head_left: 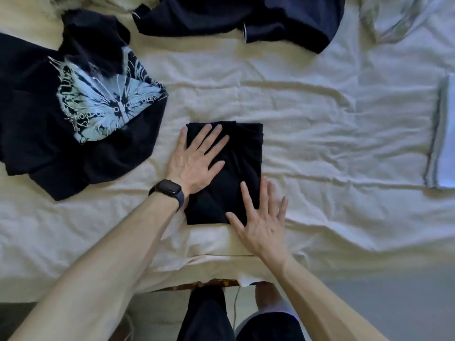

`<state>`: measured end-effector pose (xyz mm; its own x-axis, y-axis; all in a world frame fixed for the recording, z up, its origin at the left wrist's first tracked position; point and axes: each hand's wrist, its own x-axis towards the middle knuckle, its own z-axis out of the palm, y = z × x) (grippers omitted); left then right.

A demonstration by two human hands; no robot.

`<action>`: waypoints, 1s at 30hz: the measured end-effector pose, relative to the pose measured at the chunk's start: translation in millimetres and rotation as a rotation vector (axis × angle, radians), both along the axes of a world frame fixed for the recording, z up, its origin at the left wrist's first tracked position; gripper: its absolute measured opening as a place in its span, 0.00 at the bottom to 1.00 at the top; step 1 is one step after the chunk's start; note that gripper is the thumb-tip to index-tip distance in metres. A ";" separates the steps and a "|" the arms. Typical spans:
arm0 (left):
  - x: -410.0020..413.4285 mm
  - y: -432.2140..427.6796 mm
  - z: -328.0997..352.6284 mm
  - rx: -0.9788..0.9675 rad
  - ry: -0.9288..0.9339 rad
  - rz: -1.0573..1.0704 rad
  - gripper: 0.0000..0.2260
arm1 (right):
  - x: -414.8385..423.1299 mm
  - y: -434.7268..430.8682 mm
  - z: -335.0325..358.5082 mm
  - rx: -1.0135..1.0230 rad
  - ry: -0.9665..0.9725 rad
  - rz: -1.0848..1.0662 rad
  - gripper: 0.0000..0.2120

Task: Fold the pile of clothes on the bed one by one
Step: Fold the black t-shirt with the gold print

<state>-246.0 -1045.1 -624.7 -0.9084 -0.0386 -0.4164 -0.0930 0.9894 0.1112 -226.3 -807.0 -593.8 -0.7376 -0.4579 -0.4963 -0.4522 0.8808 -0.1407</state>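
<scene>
A black garment (236,156) lies folded into a small upright rectangle on the cream bed sheet (320,124), near the bed's front edge. My left hand (197,158), a dark watch on its wrist, presses flat on the garment's upper left part with fingers spread. My right hand (261,217) lies flat with straight fingers over the garment's lower right corner, partly on the sheet. A crumpled dark shirt with a pale blue butterfly print (81,114) lies at the left. Another dark navy garment (246,18) is heaped at the top.
A folded white cloth (443,134) sits at the right edge of the bed. White bedding (398,18) is bunched at the top right. The bed's front edge (197,274) runs below my hands, with my legs and the floor beyond it.
</scene>
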 end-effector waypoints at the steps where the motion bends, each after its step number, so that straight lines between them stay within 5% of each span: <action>1: -2.5 0.0 2.2 0.000 0.018 -0.005 0.29 | 5.4 5.3 1.3 0.015 -0.026 -0.072 0.40; 6: -39.3 5.3 25.9 0.109 0.192 0.108 0.29 | 22.2 7.6 30.7 -0.138 -0.019 -0.478 0.41; 14: -120.9 -2.6 42.2 0.274 -0.232 0.279 0.22 | 10.2 -3.4 47.2 -0.304 -0.302 -1.062 0.21; 17: -132.5 -7.5 43.7 0.340 -0.355 0.280 0.23 | 12.6 -11.6 45.7 -0.255 -0.533 -1.257 0.24; 21: -139.7 -6.9 46.1 0.384 -0.384 0.276 0.22 | 10.4 -22.4 40.5 -0.320 -0.696 -1.549 0.29; 26: -143.2 -6.7 50.2 0.405 -0.404 0.278 0.21 | 13.8 -31.9 27.8 -0.560 -0.660 -1.890 0.29; 30: -140.5 -8.9 55.6 0.438 -0.408 0.277 0.16 | 21.2 -33.8 33.4 -0.779 -0.871 -1.958 0.20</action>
